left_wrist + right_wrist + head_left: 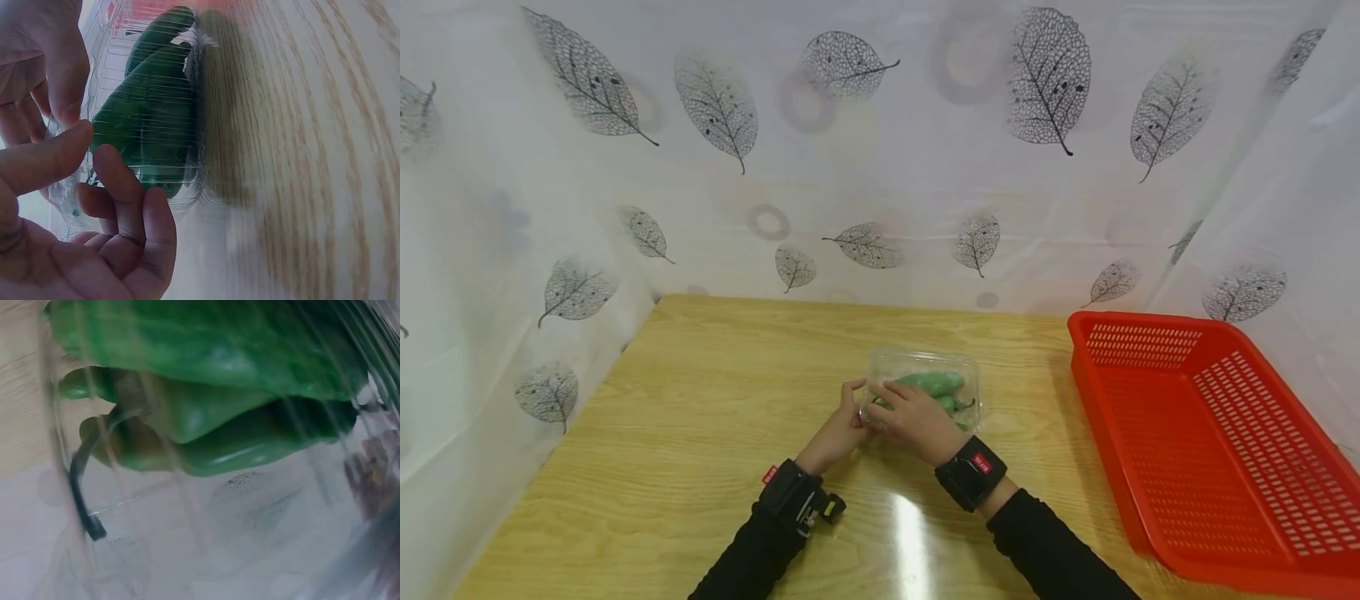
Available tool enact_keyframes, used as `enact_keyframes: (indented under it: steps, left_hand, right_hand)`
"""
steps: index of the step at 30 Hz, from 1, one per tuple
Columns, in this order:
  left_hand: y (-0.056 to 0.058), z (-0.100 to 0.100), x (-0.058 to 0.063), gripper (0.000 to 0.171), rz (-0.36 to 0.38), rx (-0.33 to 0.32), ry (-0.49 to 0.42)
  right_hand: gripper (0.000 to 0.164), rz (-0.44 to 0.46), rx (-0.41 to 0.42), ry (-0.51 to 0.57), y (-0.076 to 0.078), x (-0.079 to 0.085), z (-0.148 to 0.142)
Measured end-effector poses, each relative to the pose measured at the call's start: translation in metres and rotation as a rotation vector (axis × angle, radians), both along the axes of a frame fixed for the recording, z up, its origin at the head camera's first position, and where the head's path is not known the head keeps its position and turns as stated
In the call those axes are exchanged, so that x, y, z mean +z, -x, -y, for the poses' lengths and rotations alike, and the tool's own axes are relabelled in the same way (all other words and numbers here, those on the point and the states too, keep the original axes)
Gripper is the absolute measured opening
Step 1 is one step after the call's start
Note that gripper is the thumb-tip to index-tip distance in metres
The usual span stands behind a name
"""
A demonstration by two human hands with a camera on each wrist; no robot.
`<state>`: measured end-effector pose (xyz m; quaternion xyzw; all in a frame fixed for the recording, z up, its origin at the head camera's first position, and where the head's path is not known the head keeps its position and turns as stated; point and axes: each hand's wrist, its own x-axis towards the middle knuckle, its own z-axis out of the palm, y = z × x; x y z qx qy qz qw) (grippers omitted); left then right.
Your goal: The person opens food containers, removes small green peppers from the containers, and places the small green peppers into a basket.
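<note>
A clear plastic box (925, 356) lies on the wooden table, with several green peppers (934, 383) inside. In the right wrist view, a curved stem (80, 481) and the shiny peppers (225, 453) show through its ribbed plastic. My left hand (837, 437) is at the box's left end, its thumb and curled fingers pinching the rim in the left wrist view. Over the same end reaches my right hand (917, 417), fingers bent down on the box's edge. Both hands' fingertips meet there, close together. The right hand's own fingers are mostly hidden in its wrist view.
A red plastic basket (1150, 533) with slotted walls stands at the right of the table. Behind and at the sides hangs a white curtain (917, 183) with a leaf print. The wooden table (715, 375) extends left of the box.
</note>
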<state>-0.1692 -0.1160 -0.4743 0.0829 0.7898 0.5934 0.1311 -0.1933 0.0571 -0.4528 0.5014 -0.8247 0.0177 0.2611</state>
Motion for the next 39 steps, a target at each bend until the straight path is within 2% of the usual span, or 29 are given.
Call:
enact_keyframes:
  steps: [9,18,24,29,39]
  left_hand:
    - [-0.0008,0.0012,-0.0006,0.069,0.005,-0.042,-0.040]
    - [-0.0012,-0.0014,0.0009,0.066,0.002,0.015,0.002]
    - [-0.0012,-0.0025,0.0012,0.066,0.017,0.022,0.026]
    - [-0.0016,-0.0022,0.0003,0.066,0.025,0.026,0.026]
    - [-0.0023,-0.0016,0.0008,0.065,-0.005,0.002,0.005]
  right_hand:
    - [0.033,-0.054,0.023,0.056,-0.0010,-0.0046,-0.0017]
    - [0.032,-0.070,0.059,0.093,-0.0020,-0.0081,-0.0013]
    - [0.037,-0.076,0.046,0.074,-0.0042,-0.0092,-0.0016]
    - [0.034,-0.088,0.039,0.052,-0.0060,-0.0098,0.0002]
    - [0.030,-0.091,0.053,0.042,-0.0052,-0.0066,-0.0008]
